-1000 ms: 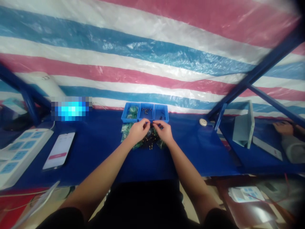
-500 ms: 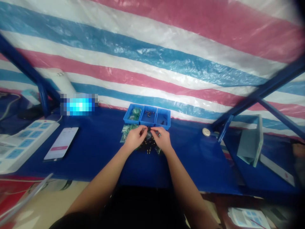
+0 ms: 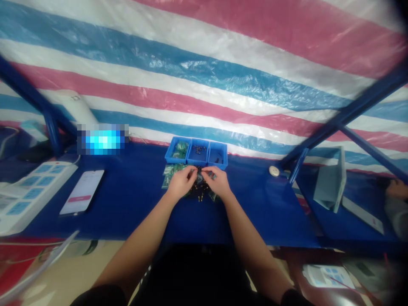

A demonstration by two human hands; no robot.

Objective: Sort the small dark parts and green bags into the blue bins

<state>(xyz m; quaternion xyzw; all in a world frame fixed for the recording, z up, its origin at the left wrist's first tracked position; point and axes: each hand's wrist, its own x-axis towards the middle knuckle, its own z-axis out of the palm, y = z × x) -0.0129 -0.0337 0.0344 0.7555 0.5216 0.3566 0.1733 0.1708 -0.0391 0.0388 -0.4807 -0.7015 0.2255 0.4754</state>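
My left hand (image 3: 182, 182) and my right hand (image 3: 218, 181) are held close together, each with thumb and fingers pinched. Something small and dark lies between the fingertips, too small to name. Under and between the hands is a loose pile of small black parts with brass-coloured ends (image 3: 200, 197), partly covered by the fingers. Several green circuit-board-like pieces (image 3: 168, 171) lie left of the pile, against my left hand. Just beyond my fingers stand three joined blue bins: a left bin (image 3: 168, 157) with green pieces, a middle bin (image 3: 197, 160) with small screw-like parts, and a right bin (image 3: 223, 158) with a few dark bits.
On the blue table a phone (image 3: 82, 193) lies at the left beside a white power strip (image 3: 41, 187). A round cream-coloured object (image 3: 274, 171) is at the right. Farther right are a grey-green stand (image 3: 331, 180) and another person's hand (image 3: 397, 189). Striped sheeting (image 3: 204, 76) hangs behind.
The view has shifted slightly. My hands stay pinched together over the pile with little movement. More of the other person's hand and sleeve shows at the right edge.
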